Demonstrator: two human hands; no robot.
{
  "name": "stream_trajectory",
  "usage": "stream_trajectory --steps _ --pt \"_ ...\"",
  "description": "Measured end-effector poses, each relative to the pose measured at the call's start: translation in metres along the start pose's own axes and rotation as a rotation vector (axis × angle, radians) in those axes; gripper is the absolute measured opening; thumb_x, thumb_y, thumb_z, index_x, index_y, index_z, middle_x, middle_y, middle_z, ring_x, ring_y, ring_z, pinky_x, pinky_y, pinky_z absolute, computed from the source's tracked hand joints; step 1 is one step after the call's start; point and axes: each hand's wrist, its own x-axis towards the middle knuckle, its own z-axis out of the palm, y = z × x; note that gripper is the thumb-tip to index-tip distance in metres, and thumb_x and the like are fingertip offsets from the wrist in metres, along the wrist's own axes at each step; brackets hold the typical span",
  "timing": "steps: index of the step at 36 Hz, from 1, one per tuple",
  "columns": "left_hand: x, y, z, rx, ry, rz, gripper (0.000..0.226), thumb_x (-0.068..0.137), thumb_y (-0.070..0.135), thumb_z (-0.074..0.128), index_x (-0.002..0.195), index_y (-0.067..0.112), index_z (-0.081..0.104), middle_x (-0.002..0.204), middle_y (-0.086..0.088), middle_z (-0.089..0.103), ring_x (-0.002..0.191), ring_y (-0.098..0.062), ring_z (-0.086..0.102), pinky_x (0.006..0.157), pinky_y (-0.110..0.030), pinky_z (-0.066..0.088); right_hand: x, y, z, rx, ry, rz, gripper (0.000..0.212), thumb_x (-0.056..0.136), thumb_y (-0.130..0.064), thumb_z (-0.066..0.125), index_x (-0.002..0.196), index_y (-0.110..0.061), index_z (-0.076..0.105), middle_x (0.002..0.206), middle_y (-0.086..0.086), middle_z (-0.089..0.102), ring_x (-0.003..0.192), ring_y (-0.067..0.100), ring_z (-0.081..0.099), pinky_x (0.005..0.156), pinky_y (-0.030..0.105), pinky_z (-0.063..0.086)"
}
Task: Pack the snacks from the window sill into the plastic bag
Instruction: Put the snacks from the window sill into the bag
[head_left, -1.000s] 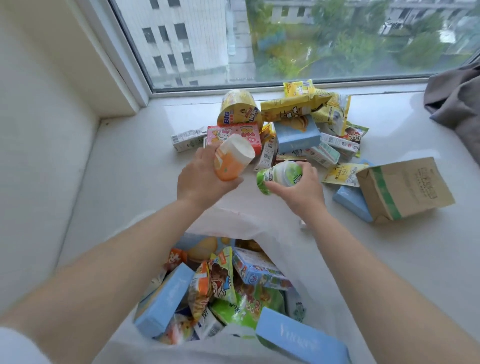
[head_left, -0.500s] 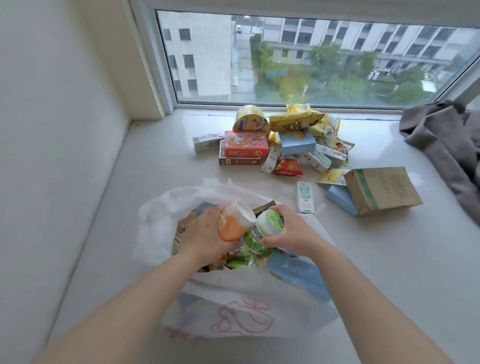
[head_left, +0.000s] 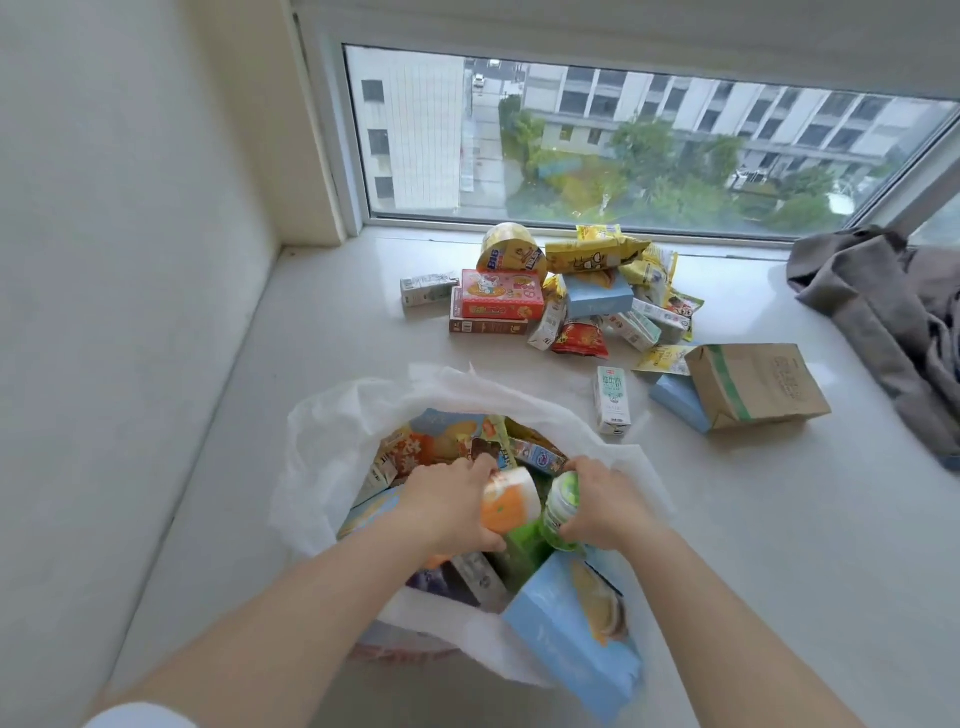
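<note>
A white plastic bag (head_left: 332, 441) lies open on the window sill (head_left: 779, 519), with several snack packs inside. My left hand (head_left: 447, 501) grips an orange cup (head_left: 506, 506) inside the bag's mouth. Beside it, my right hand (head_left: 602, 501) grips a green cup (head_left: 561, 506), also down in the bag. A light blue box (head_left: 566, 629) leans at the bag's near right edge. Farther back, near the glass, sits a pile of snacks (head_left: 571, 291): a red box (head_left: 501, 296), a yellow tub (head_left: 511, 252), yellow packets and small cartons.
A brown paper bag (head_left: 758, 382) lies on a blue box (head_left: 675, 400) at the right, with a small milk carton (head_left: 612, 400) in front. A grey cloth (head_left: 883, 312) is bunched at the far right. A wall (head_left: 104, 312) closes the left side.
Both hands moved back from the snack pile with the two cups and lowered them into the bag's mouth. The view lifted to show more window.
</note>
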Motion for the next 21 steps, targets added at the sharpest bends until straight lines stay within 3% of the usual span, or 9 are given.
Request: stream_trajectory --steps 5,9,13,16,19,21 --pt "0.004 0.009 0.011 0.101 -0.031 0.045 0.087 0.072 0.068 0.059 0.140 0.027 0.026 0.126 -0.005 0.050 0.114 -0.027 0.052 0.087 -0.041 0.041 -0.001 0.008 0.010 -0.131 0.070 0.016 0.066 0.072 -0.028 0.070 0.128 -0.017 0.036 0.121 0.005 0.043 0.109 0.024 0.046 0.084 0.031 0.043" --pt "0.005 0.008 0.011 0.065 -0.026 0.030 0.084 0.073 0.070 0.057 0.139 0.027 0.028 0.125 -0.004 0.050 0.112 -0.026 0.053 0.083 -0.039 0.041 -0.001 0.016 0.019 -0.163 0.180 0.054 0.062 0.077 -0.026 0.067 0.130 -0.019 0.037 0.124 0.005 0.042 0.109 0.024 0.047 0.084 0.032 0.044" --pt "0.000 -0.002 0.021 -0.151 -0.145 -0.072 0.089 0.075 0.073 0.052 0.143 0.022 0.024 0.137 -0.002 0.048 0.118 -0.024 0.052 0.084 -0.036 0.047 -0.005 0.023 0.030 -0.256 0.255 0.103 0.063 0.080 -0.028 0.067 0.134 -0.021 0.035 0.125 0.005 0.040 0.111 0.025 0.044 0.087 0.032 0.044" --pt "-0.004 -0.006 0.026 -0.198 -0.076 -0.101 0.089 0.077 0.072 0.050 0.145 0.023 0.021 0.145 0.002 0.039 0.124 -0.021 0.048 0.088 -0.037 0.048 -0.007 0.023 0.039 -0.276 0.220 0.076 0.067 0.081 -0.026 0.066 0.138 -0.020 0.032 0.130 0.006 0.038 0.116 0.027 0.040 0.093 0.032 0.041" --pt "-0.003 0.004 0.027 -0.067 0.003 -0.017 0.090 0.080 0.066 0.050 0.148 0.024 0.009 0.148 -0.004 0.029 0.134 -0.025 0.032 0.098 -0.041 0.042 -0.008 0.020 0.042 -0.181 0.199 0.023 0.071 0.079 -0.031 0.068 0.140 -0.022 0.032 0.134 0.005 0.035 0.119 0.027 0.038 0.097 0.035 0.041" --pt "-0.004 0.009 0.032 -0.014 0.039 0.053 0.090 0.082 0.061 0.052 0.148 0.028 0.001 0.140 -0.007 0.034 0.128 -0.027 0.035 0.095 -0.040 0.043 -0.008 0.018 0.042 -0.131 0.206 -0.040 0.075 0.079 -0.034 0.068 0.142 -0.023 0.030 0.138 0.003 0.034 0.121 0.026 0.037 0.102 0.035 0.038"
